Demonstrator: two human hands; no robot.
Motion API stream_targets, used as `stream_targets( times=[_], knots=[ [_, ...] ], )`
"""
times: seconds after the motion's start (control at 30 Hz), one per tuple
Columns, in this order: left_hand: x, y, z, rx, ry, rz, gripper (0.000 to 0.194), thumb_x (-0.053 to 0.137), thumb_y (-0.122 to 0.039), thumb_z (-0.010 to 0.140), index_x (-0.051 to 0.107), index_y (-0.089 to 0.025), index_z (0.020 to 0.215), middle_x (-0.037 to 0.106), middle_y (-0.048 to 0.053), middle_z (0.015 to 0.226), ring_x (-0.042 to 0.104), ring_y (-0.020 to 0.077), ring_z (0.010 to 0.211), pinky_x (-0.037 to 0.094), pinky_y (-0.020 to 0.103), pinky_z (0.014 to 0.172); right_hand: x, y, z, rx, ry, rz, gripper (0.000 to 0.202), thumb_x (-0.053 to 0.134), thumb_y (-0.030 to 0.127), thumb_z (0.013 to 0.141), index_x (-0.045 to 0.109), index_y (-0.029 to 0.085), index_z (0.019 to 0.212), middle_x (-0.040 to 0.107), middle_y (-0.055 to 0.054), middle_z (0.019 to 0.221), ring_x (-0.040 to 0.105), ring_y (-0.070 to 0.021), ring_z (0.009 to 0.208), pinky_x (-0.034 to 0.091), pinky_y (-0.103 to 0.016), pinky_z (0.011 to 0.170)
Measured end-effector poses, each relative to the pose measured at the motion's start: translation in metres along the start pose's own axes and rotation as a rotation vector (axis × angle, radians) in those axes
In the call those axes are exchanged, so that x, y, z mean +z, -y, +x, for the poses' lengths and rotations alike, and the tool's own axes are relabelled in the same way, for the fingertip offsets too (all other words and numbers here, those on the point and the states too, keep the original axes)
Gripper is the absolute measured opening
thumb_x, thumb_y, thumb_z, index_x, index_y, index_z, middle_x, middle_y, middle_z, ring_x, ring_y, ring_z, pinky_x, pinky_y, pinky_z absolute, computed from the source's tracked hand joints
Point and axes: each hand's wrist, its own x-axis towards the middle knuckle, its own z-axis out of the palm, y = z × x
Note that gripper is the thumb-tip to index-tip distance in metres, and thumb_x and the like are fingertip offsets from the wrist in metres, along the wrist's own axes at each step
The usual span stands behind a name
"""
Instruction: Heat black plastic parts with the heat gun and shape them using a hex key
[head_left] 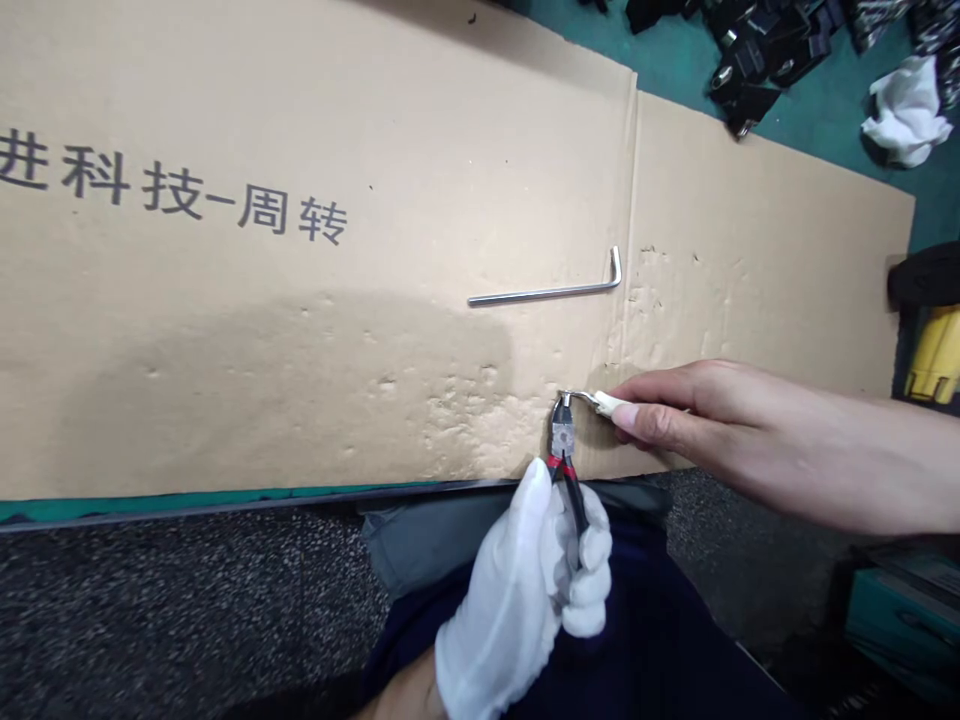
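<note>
My left hand [517,590], in a white glove, is closed around the dark handles of a pair of diagonal cutters [562,440] with red near the pivot. The jaws point away from me, over the near edge of the cardboard. My bare right hand [682,405] comes in from the right and pinches a small white piece with a thin bent metal end [583,396]. That metal end reaches the cutter jaws, where a small shiny bit shows; whether the jaws grip it I cannot tell. Beyond both hands lies a hex key [544,295] on the cardboard.
Printed cardboard [225,330] covers much of the green table. Black metal parts [750,60] lie at the back right, beside a crumpled white cloth [907,110]. A yellow and black object [937,350] stands at the right edge, and a green box [900,630] sits lower right.
</note>
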Motion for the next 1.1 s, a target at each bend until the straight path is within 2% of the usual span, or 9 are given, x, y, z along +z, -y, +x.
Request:
stream_targets(
  times=[0.2,0.4,0.57,0.8,1.0,1.1],
  knots=[
    [-0.0037,0.0006,0.002,-0.006,0.017,-0.01,0.059,0.036,-0.068,0.099,0.063,-0.016,0.091,0.052,-0.001,0.067,0.042,0.0083,0.047,0.025,0.02,0.043,0.0018,-0.0021,-0.0001,0.002,0.027,-0.013,0.037,0.05,0.047,0.101,0.076,0.023,0.091,0.07,-0.002,0.071,0.067,-0.0235,0.079,0.055,-0.032,0.072],
    [-0.0034,-0.0002,0.0018,-0.002,0.034,-0.005,0.059,0.035,-0.068,0.099,0.063,-0.017,0.091,0.051,-0.001,0.066,0.042,0.0083,0.047,0.024,0.02,0.043,0.0017,-0.0023,-0.0015,0.006,0.006,0.012,0.033,0.053,0.046,0.1,0.076,0.023,0.094,0.071,-0.002,0.071,0.067,-0.0233,0.078,0.054,-0.031,0.071],
    [-0.0036,0.0004,0.001,0.002,0.032,0.001,0.058,0.037,-0.068,0.099,0.062,-0.016,0.092,0.05,-0.001,0.067,0.042,0.0085,0.048,0.024,0.02,0.044,0.0005,-0.0024,-0.0028,-0.004,0.01,0.001,0.033,0.053,0.047,0.1,0.076,0.024,0.094,0.072,-0.003,0.073,0.068,-0.024,0.076,0.054,-0.032,0.067],
    [-0.0042,-0.0011,0.0027,-0.001,0.029,0.04,0.059,0.034,-0.069,0.099,0.061,-0.017,0.09,0.05,-0.001,0.067,0.041,0.0084,0.048,0.024,0.021,0.044,0.0,-0.0023,-0.0018,-0.014,0.016,0.01,0.031,0.053,0.045,0.1,0.075,0.024,0.094,0.074,-0.003,0.08,0.067,-0.023,0.079,0.053,-0.032,0.071],
    [-0.0008,0.0002,0.0,0.028,0.006,0.026,0.057,0.036,-0.068,0.099,0.061,-0.017,0.091,0.05,-0.001,0.068,0.04,0.0076,0.048,0.022,0.02,0.044,0.0006,-0.0028,-0.0025,0.015,0.051,-0.035,0.04,0.045,0.051,0.102,0.074,0.024,0.094,0.074,-0.003,0.085,0.068,-0.0232,0.081,0.052,-0.031,0.068],
    [-0.0009,0.001,-0.0003,0.03,0.008,0.028,0.058,0.036,-0.068,0.099,0.061,-0.017,0.09,0.05,-0.001,0.068,0.04,0.0076,0.048,0.023,0.02,0.044,0.0001,-0.0032,-0.0029,0.015,0.032,-0.01,0.037,0.05,0.052,0.1,0.075,0.024,0.093,0.075,-0.003,0.086,0.068,-0.0236,0.08,0.052,-0.031,0.066]
  ],
)
